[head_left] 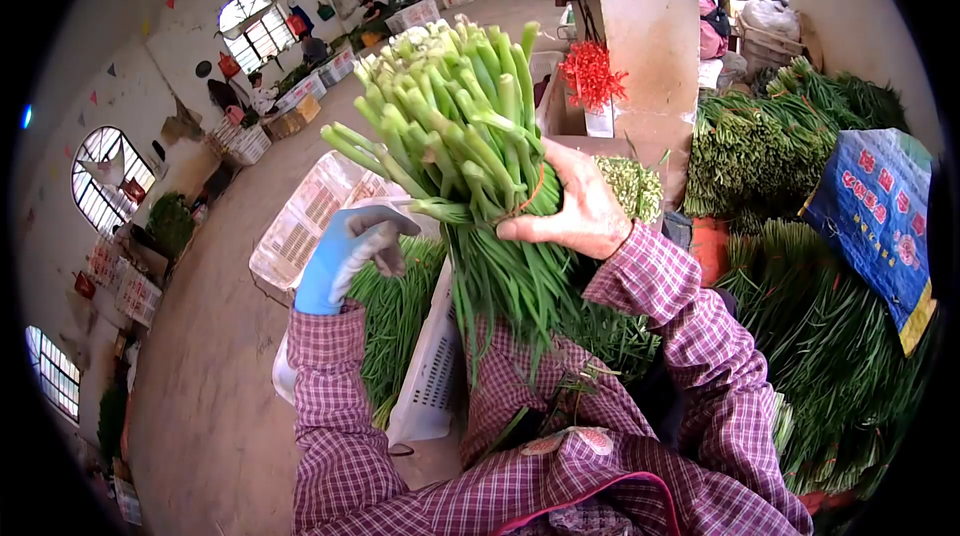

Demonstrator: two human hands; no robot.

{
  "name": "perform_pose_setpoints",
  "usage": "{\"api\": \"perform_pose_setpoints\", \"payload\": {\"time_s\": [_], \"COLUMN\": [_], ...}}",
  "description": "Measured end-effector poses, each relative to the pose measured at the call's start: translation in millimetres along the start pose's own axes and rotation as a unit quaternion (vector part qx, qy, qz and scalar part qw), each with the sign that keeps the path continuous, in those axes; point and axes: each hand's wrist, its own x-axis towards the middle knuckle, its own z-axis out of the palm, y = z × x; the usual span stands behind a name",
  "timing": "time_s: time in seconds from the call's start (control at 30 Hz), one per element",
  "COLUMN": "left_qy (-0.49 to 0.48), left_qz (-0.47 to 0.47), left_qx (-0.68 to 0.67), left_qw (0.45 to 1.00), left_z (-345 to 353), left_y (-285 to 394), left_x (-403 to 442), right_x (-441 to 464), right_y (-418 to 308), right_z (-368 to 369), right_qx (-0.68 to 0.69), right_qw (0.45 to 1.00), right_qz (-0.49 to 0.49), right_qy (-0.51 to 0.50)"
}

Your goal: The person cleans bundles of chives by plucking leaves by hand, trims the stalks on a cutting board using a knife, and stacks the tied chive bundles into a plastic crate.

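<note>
Near us, just right of our half-curled left hand (362, 244), whose hold we cannot tell, our right hand (588, 204) clasps the green bundle (455, 121), likely top-heavy, stiff-stalked, soft-leaved, best gripped at its band (537, 189).

A dusty brown floor (210, 356) spreads past the left hand (352, 251), with white plastic crates (245, 144) far along it. Below that hand, a white perforated plastic crate (425, 391) carries slender green stalks (397, 326). Beyond the right hand (580, 201), a blue printed sheet (875, 216) lies over heaped dark-green leafy bundles (800, 306).
</note>
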Motion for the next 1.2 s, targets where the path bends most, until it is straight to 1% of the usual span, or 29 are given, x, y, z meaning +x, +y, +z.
{"api": "perform_pose_setpoints", "payload": {"time_s": [0.03,0.07,0.1,0.17,0.2,0.23,0.3,0.33,0.4,0.43,0.47,0.5,0.53,0.57,0.6,0.63,0.67,0.7,0.77,0.83,0.87,0.9,0.93,1.0,1.03,1.07,1.1,1.13,1.2], "left_qy": [0.017,0.025,0.026,0.04,0.013,-0.01,0.014,0.014,0.011,0.008,0.012,0.016,-0.008,-0.007,0.015,0.036,0.065,0.065,0.071,0.073,0.064,0.054,0.05,0.079,0.077,0.083,0.089,0.085,0.075], "left_qz": [0.015,-0.01,-0.008,0.108,0.045,0.081,0.113,0.112,0.015,0.014,-0.011,-0.039,-0.054,-0.059,-0.081,-0.105,-0.104,-0.11,-0.115,-0.116,-0.096,-0.076,-0.077,-0.093,-0.093,-0.071,-0.05,-0.079,-0.077], "left_qx": [0.027,-0.004,-0.002,-0.057,-0.066,-0.068,-0.09,-0.09,-0.207,-0.206,-0.26,-0.314,-0.363,-0.362,-0.355,-0.35,-0.341,-0.343,-0.33,-0.358,-0.374,-0.388,-0.388,-0.3,-0.299,-0.244,-0.189,-0.193,-0.163], "left_qw": [0.999,1.0,1.0,0.992,0.997,0.994,0.989,0.99,0.978,0.978,0.965,0.948,0.93,0.93,0.931,0.93,0.932,0.931,0.934,0.923,0.92,0.917,0.917,0.946,0.947,0.963,0.977,0.974,0.981], "left_z": [-5.6,-12.4,-5.0,25.3,34.8,39.5,50.7,48.3,44.2,46.1,49.4,52.2,50.8,50.7,52.5,53.9,53.2,52.7,51.0,53.6,56.5,59.5,62.3,69.5,74.8,81.0,85.0,86.5,89.8], "left_y": [7.6,7.5,9.6,17.2,24.7,13.8,4.9,-2.8,-12.8,-10.9,-7.6,-4.8,-10.0,-11.3,-13.0,-15.6,-30.4,-40.1,-55.6,-66.3,-65.4,-63.4,-58.3,-39.5,-27.7,-15.1,-9.3,-10.1,-15.3], "left_x": [-1.1,-3.7,-3.4,-1.9,-4.8,-1.6,0.9,1.5,1.7,0.2,-1.7,-3.1,-4.0,-6.7,-9.7,-13.7,-15.2,-16.6,-18.1,-16.5,-14.3,-12.0,-9.7,-5.2,-3.9,-3.0,-2.3,-2.0,-0.4], "right_x": [-4.1,-8.3,-13.6,-20.4,-23.1,-26.1,-31.1,-31.7,-39.8,-42.2,-45.0,-47.9,-51.5,-54.7,-57.9,-58.8,-60.5,-55.6,-47.9,-35.5,-30.1,-23.6,-18.9,-12.4,-9.7,-8.2,-8.0,-8.5,-11.3], "right_y": [1.1,3.2,2.0,10.1,14.5,20.2,26.2,29.0,32.5,30.4,28.8,31.4,36.4,40.7,45.6,45.6,43.4,30.3,25.9,12.6,1.6,-8.4,-13.0,-18.3,-20.3,-22.5,-25.6,-28.7,-24.7], "right_z": [4.2,8.3,12.3,24.9,31.0,37.7,52.3,58.6,70.6,76.5,81.1,83.0,86.5,89.4,87.2,78.7,65.5,47.0,22.1,12.4,4.4,0.9,1.4,-2.8,-5.7,-8.3,-10.8,-13.3,-13.1], "right_qx": [0.038,0.073,0.096,0.14,0.173,0.167,0.238,0.241,0.346,0.403,0.43,0.432,0.396,0.361,0.308,0.266,0.234,0.201,0.036,-0.011,-0.114,-0.17,-0.201,-0.232,-0.272,-0.311,-0.311,-0.338,-0.38], "right_qw": [0.999,0.997,0.992,0.986,0.98,0.979,0.963,0.966,0.917,0.881,0.866,0.865,0.883,0.898,0.926,0.93,0.941,0.949,0.968,0.972,0.969,0.962,0.957,0.951,0.941,0.93,0.93,0.926,0.916], "right_qz": [0.012,0.033,0.081,0.088,0.093,0.102,0.118,0.09,0.185,0.232,0.239,0.241,0.232,0.223,0.19,0.227,0.235,0.242,0.214,0.036,-0.019,-0.07,-0.074,-0.078,-0.08,-0.081,-0.082,-0.078,-0.06], "right_qy": [-0.005,-0.019,-0.03,-0.036,-0.046,-0.053,-0.052,-0.037,-0.076,-0.086,-0.087,-0.083,-0.097,-0.112,-0.106,-0.117,-0.072,-0.026,0.126,0.233,0.218,0.203,0.196,0.191,0.185,0.177,0.177,0.149,0.113]}}
